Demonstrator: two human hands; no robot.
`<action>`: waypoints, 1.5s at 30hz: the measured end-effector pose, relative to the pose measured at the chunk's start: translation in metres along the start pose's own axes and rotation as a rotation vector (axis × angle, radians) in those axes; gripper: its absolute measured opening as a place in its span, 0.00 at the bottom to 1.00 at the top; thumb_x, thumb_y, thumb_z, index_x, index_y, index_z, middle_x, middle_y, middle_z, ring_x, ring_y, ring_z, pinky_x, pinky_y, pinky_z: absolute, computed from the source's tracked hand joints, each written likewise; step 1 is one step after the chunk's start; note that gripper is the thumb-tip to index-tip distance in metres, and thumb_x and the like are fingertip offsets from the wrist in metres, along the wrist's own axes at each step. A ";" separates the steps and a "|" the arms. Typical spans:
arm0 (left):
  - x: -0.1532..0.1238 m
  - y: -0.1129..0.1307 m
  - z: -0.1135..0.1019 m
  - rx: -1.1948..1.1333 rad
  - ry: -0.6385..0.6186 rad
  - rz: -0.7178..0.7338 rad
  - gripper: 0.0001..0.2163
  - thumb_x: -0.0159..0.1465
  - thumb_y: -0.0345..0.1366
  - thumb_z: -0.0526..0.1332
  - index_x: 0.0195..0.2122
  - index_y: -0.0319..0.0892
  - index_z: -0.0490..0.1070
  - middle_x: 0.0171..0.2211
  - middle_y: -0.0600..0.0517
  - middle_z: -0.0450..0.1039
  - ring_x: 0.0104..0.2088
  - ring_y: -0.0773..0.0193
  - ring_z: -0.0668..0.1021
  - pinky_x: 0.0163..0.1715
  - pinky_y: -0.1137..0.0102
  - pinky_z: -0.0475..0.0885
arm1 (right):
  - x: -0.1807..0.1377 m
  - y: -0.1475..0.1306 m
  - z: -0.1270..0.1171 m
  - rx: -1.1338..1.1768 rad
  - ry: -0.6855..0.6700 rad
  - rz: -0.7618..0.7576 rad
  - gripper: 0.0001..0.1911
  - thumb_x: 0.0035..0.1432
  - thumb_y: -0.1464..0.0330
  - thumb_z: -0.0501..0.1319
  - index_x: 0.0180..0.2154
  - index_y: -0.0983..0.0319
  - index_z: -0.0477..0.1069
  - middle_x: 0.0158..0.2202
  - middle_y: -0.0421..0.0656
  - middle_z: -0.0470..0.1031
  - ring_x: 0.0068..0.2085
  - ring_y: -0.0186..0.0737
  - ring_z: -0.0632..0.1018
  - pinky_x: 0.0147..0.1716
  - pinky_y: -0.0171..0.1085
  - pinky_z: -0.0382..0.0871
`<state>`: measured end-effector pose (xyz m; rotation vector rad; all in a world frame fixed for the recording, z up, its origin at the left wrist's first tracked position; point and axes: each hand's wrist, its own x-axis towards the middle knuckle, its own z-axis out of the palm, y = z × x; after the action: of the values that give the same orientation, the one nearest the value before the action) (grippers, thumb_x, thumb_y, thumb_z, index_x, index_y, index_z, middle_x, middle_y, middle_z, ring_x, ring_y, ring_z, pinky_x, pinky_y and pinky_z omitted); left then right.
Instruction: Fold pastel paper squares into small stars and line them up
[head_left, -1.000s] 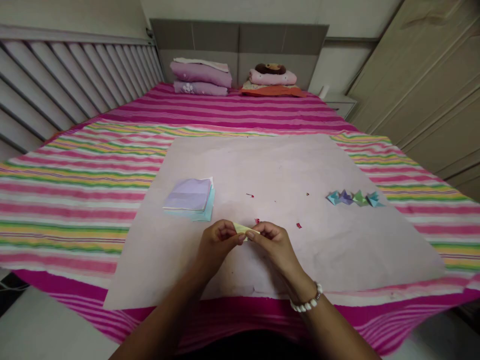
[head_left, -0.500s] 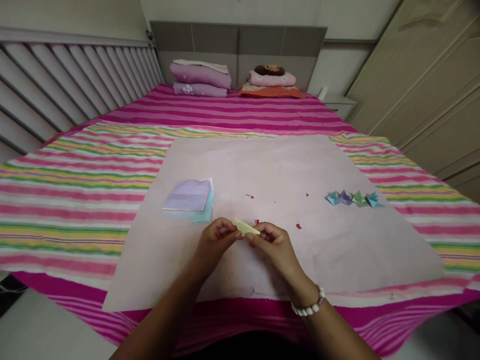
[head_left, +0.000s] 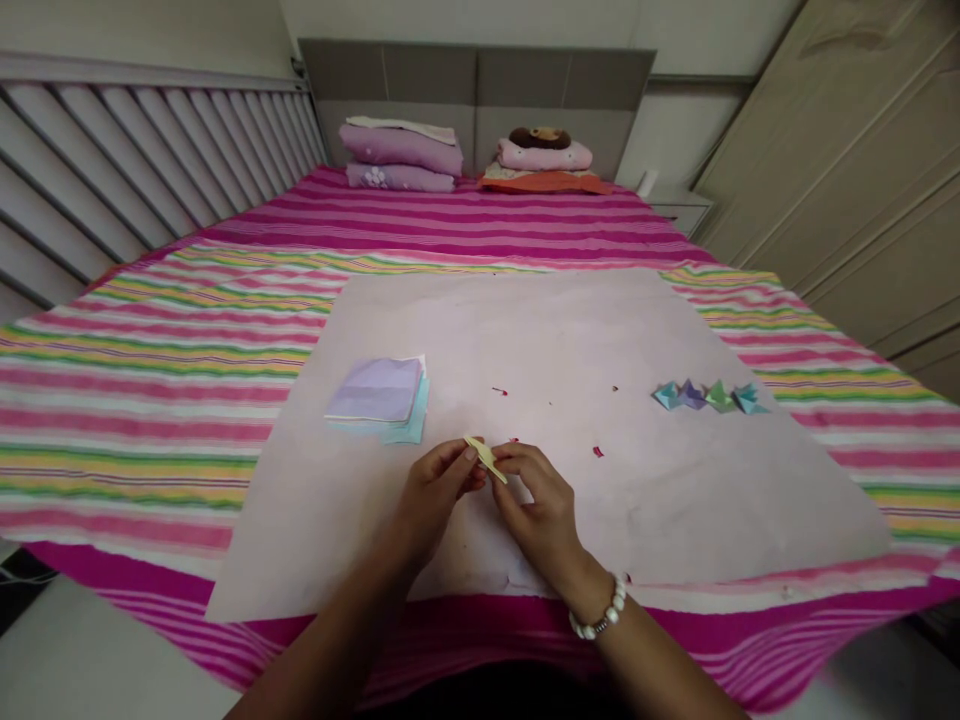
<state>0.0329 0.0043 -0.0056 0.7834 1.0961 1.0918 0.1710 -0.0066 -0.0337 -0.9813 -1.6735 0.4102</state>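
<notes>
A small piece of folded pale yellow paper (head_left: 486, 459) is held above the white sheet (head_left: 540, 330), tilted down to the right. My left hand (head_left: 439, 490) pinches its left part between thumb and fingers. On its right end, my right hand (head_left: 541, 505) closes with thumb below and fingers above; a bracelet of white beads circles that wrist. To the left lies a stack of square paper (head_left: 376, 391), lilac on top with light blue beneath. Several folded paper figures (head_left: 705, 397) in blue, purple and green stand in a row at the right.
Small red scraps (head_left: 598, 452) are scattered on the sheet near my hands. The sheet lies over a striped bedspread (head_left: 135, 400). Folded bedding (head_left: 401, 155) is stacked by the headboard (head_left: 480, 80). White rails (head_left: 172, 150) run along the left side.
The yellow paper has turned more edge-on and steeper. My right hand and wrist have shifted slightly left, its fingers more curled. My left hand has changed its pinch slightly.
</notes>
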 end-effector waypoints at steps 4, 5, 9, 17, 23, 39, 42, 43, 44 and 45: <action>0.001 0.000 -0.001 0.003 0.003 -0.001 0.14 0.54 0.40 0.66 0.39 0.38 0.77 0.28 0.52 0.74 0.31 0.68 0.74 0.35 0.71 0.70 | 0.002 -0.001 -0.001 0.023 0.007 0.030 0.10 0.57 0.78 0.57 0.36 0.59 0.70 0.40 0.46 0.75 0.43 0.42 0.77 0.45 0.44 0.73; 0.001 0.000 -0.001 0.003 0.001 0.001 0.14 0.54 0.39 0.66 0.39 0.38 0.77 0.28 0.52 0.74 0.31 0.68 0.74 0.35 0.71 0.71 | 0.002 -0.002 -0.001 0.032 0.013 0.043 0.09 0.57 0.78 0.57 0.35 0.59 0.70 0.39 0.46 0.75 0.42 0.42 0.77 0.44 0.44 0.73; 0.002 0.000 -0.001 0.026 -0.007 0.009 0.12 0.52 0.35 0.66 0.37 0.38 0.77 0.30 0.52 0.76 0.31 0.68 0.75 0.35 0.71 0.70 | 0.002 -0.001 0.000 0.038 0.019 0.058 0.09 0.56 0.78 0.57 0.35 0.58 0.70 0.39 0.45 0.76 0.42 0.42 0.77 0.44 0.44 0.73; 0.000 0.004 -0.001 0.031 0.006 -0.001 0.11 0.50 0.35 0.66 0.35 0.38 0.77 0.30 0.51 0.76 0.31 0.67 0.75 0.34 0.71 0.70 | 0.000 0.001 0.001 -0.019 -0.010 -0.011 0.11 0.56 0.80 0.56 0.36 0.59 0.70 0.40 0.47 0.75 0.43 0.43 0.77 0.45 0.44 0.74; 0.001 0.002 -0.002 0.044 0.016 0.010 0.11 0.50 0.34 0.66 0.35 0.39 0.77 0.31 0.51 0.77 0.31 0.67 0.75 0.34 0.71 0.71 | 0.000 0.000 0.002 -0.011 -0.003 -0.003 0.11 0.55 0.80 0.56 0.35 0.59 0.69 0.39 0.47 0.75 0.43 0.43 0.77 0.43 0.43 0.74; 0.007 0.001 -0.006 0.149 0.086 -0.001 0.10 0.48 0.32 0.60 0.31 0.39 0.75 0.24 0.55 0.72 0.25 0.68 0.71 0.25 0.74 0.65 | -0.004 -0.003 0.008 -0.013 -0.080 -0.027 0.10 0.56 0.75 0.61 0.40 0.59 0.69 0.43 0.49 0.74 0.45 0.43 0.76 0.44 0.43 0.75; 0.006 0.002 -0.006 0.233 0.093 0.052 0.07 0.50 0.34 0.61 0.29 0.39 0.75 0.23 0.55 0.70 0.25 0.68 0.70 0.23 0.75 0.63 | -0.001 -0.010 0.007 0.050 -0.091 0.024 0.10 0.53 0.71 0.66 0.39 0.60 0.71 0.42 0.49 0.74 0.45 0.45 0.76 0.44 0.44 0.74; 0.005 0.002 -0.006 0.255 0.083 0.073 0.06 0.51 0.35 0.62 0.28 0.39 0.75 0.23 0.55 0.70 0.25 0.68 0.70 0.23 0.75 0.64 | 0.000 -0.011 0.006 0.071 -0.097 0.050 0.09 0.53 0.71 0.66 0.38 0.60 0.71 0.42 0.49 0.74 0.44 0.44 0.76 0.43 0.44 0.74; 0.005 0.003 -0.005 0.267 0.067 0.091 0.06 0.52 0.36 0.62 0.28 0.39 0.75 0.24 0.55 0.70 0.25 0.68 0.71 0.24 0.75 0.64 | 0.001 -0.013 0.006 0.090 -0.097 0.081 0.07 0.53 0.71 0.65 0.37 0.60 0.71 0.41 0.48 0.75 0.43 0.44 0.77 0.42 0.44 0.74; 0.004 0.004 -0.004 0.270 0.050 0.102 0.07 0.52 0.37 0.63 0.28 0.39 0.75 0.24 0.54 0.71 0.26 0.67 0.72 0.25 0.75 0.65 | 0.001 -0.014 0.006 0.107 -0.093 0.116 0.05 0.54 0.71 0.65 0.35 0.60 0.71 0.40 0.48 0.75 0.42 0.44 0.77 0.42 0.44 0.74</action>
<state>0.0280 0.0094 -0.0042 1.0392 1.2741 1.0654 0.1604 -0.0126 -0.0252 -0.9951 -1.6646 0.6245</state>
